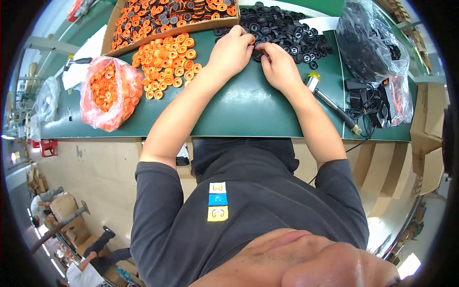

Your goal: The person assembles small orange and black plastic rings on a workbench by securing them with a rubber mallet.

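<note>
Pinching narrowly, the left hand (pixel 232 51) holds an orange disc (pixel 252 42), presumably light, stiff and best gripped by its rim, toward the worktable's (pixel 239 112) far edge, while the right hand (pixel 281 69) curls its fingers close, any grip indeterminable.

Bare forearms (pixel 186 105) forward, left hand (pixel 233 51) near right hand (pixel 279 66), fingers (pixel 271 49) curled inward

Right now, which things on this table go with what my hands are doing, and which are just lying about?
Seemingly part of the job:
orange piece in your left hand
loose orange rings
black caps near your right hand
box of orange-and-black pieces

Probably just lying about:
yellow-ended tool
cables
</note>
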A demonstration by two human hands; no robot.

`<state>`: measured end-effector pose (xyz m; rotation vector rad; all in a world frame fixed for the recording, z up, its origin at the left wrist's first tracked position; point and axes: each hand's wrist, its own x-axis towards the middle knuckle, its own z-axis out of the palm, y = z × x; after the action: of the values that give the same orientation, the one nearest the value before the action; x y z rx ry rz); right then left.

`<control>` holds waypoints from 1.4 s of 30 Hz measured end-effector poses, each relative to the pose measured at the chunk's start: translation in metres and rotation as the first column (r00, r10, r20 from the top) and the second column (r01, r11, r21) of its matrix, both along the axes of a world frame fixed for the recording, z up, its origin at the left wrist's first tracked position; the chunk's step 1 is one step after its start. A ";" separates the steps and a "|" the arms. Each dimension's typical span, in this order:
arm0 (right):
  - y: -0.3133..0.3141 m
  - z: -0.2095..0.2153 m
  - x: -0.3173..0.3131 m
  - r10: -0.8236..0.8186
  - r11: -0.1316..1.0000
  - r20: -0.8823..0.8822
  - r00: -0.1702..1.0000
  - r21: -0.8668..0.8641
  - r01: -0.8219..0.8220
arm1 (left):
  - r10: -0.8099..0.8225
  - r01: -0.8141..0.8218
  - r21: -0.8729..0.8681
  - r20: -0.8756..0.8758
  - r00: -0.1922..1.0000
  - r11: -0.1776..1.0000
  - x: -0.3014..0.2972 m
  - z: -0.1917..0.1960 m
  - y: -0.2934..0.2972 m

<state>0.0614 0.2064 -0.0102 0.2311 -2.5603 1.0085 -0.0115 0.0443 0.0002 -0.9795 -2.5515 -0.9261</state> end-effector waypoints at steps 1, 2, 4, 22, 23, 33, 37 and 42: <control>0.003 -0.002 -0.002 0.011 0.999 -0.019 1.000 0.044 -0.010 | -0.023 0.022 -0.044 -0.011 1.000 0.999 -0.003 -0.002 0.002; 0.003 0.000 -0.001 0.020 0.996 -0.035 0.999 0.085 -0.017 | -0.037 0.037 -0.044 0.007 0.999 0.998 -0.005 0.002 0.002; 0.004 0.003 0.001 0.019 1.000 -0.007 1.000 0.000 -0.019 | -0.073 0.073 0.011 -0.012 0.997 0.997 -0.008 0.001 -0.004; -0.001 0.009 0.012 0.252 0.652 0.179 0.951 -0.758 -0.030 | -0.602 -0.205 0.730 0.662 0.447 0.652 0.026 0.000 -0.026; -0.001 0.008 0.012 0.251 0.654 0.181 0.951 -0.756 -0.029 | -0.601 -0.213 0.729 0.666 0.443 0.651 0.026 0.000 -0.027; 0.001 0.021 0.014 0.153 0.892 0.064 0.986 -0.439 -0.110 | -0.555 -0.148 0.680 0.687 0.468 0.718 0.033 -0.002 -0.029; 0.000 0.023 0.012 0.137 0.935 -0.002 0.991 -0.330 -0.130 | -0.559 -0.163 0.686 0.688 0.462 0.709 0.034 -0.003 -0.028; 0.000 0.022 0.012 0.138 0.930 -0.009 0.990 -0.341 -0.133 | -0.586 -0.190 0.716 0.670 0.456 0.672 0.035 -0.005 -0.026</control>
<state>0.0735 0.2061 0.0118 0.3071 -2.3553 1.4895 0.0234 0.0182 -0.0048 -0.6094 -2.1489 -2.9037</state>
